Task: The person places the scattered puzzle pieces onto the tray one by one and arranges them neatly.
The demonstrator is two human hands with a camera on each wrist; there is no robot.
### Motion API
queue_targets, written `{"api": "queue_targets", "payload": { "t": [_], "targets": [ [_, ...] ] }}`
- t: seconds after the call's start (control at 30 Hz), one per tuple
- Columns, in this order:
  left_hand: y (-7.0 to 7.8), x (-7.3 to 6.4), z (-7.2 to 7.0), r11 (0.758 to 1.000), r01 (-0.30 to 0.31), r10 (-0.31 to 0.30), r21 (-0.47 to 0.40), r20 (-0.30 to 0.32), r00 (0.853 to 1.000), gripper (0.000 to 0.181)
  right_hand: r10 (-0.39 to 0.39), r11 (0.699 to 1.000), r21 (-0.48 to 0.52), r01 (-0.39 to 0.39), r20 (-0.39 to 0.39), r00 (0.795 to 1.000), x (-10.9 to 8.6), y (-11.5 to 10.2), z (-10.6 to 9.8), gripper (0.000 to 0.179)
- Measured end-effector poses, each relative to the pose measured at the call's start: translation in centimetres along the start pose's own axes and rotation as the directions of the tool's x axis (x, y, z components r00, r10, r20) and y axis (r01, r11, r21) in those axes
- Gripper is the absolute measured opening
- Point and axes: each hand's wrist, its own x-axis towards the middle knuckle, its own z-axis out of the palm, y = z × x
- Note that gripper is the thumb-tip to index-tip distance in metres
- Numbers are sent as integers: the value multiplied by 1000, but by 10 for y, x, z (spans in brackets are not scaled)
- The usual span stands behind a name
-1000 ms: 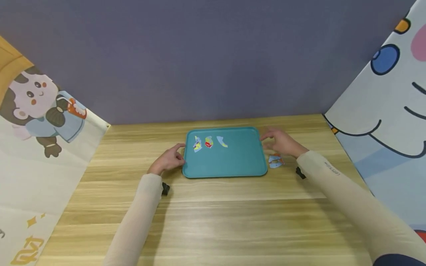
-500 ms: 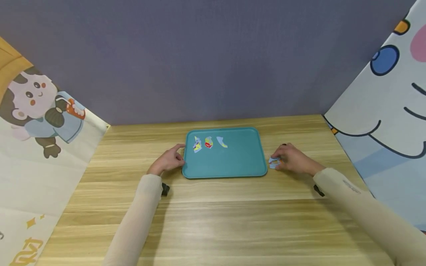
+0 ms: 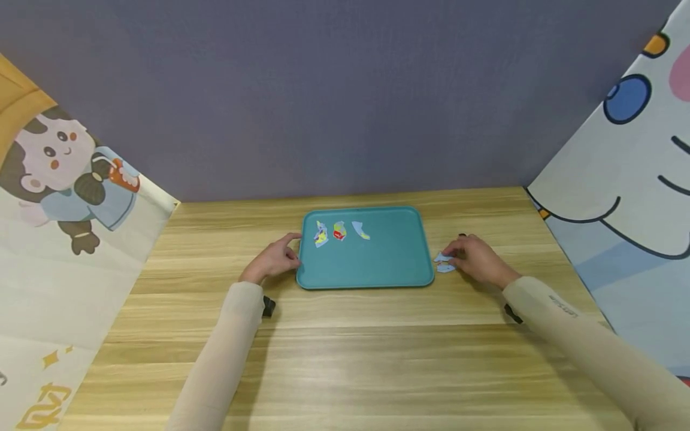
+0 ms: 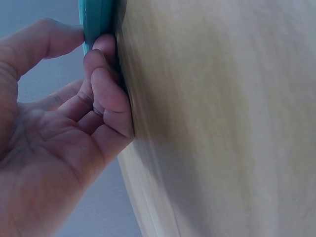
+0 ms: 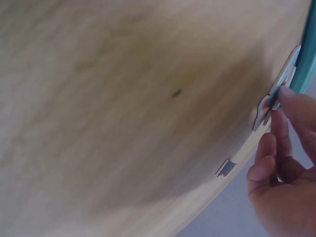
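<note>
A teal tray (image 3: 377,263) lies on the wooden table. My left hand (image 3: 271,261) holds its left rim, thumb and curled fingers against the edge (image 4: 96,22) in the left wrist view. Just off the tray's right side lie pale blue puzzle pieces; my right hand (image 3: 480,261) pinches the upper puzzle piece (image 3: 442,257) between thumb and fingers. A lower puzzle piece (image 3: 445,269) is close beneath it. In the right wrist view the thumb covers part of the pieces (image 5: 264,108), where an orange patch shows.
Three more puzzle pieces, one yellow and purple (image 3: 320,234), one with red (image 3: 339,231), one light blue (image 3: 360,230), lie along the tray's upper left. A small piece (image 5: 226,168) lies apart on the table. A grey wall (image 3: 345,102) stands behind.
My right hand has moved from the tray's right edge down to the loose puzzle pieces and taken hold of one. The gap between those pieces looks narrower. My left hand has stayed on the tray.
</note>
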Motion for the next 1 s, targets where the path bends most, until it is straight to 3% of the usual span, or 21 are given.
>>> {"api": "queue_targets", "payload": {
  "t": [0.43, 0.77, 1.0],
  "targets": [
    [1, -1, 0, 1000, 1, -1, -18, 6, 1000, 72, 103, 995, 14, -102, -67, 992, 10, -7, -6, 11],
    [3, -1, -2, 1000, 11, -11, -11, 10, 1000, 72, 141, 987, 85, -138, -30, 990, 46, -42, 2, 16],
    [4, -3, -2, 1000, 15, -15, -16, 14, 1000, 73, 154, 986, 65, -155, 21, 988, 74, -57, 17, 17]
  ]
}}
